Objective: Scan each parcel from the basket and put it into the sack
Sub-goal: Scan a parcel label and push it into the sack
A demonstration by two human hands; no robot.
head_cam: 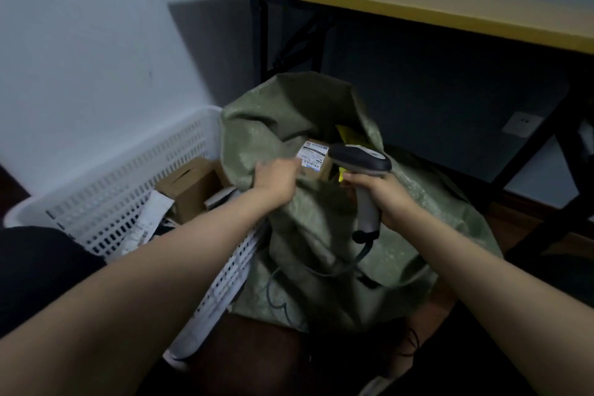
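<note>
By the pale wall (80,42), a brown cardboard parcel (316,167) with a white label sits in the green woven sack (305,235). The right hand (385,199) grips a grey scanner (363,157); I cannot tell what the left hand (276,178) holds.

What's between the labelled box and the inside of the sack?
Nothing visible. The labelled box is already in the open mouth of the sack, with the left hand at its left edge. The scanner, gripped by the right hand, overlaps the box's right side in this view but seems above it, not below.
</note>
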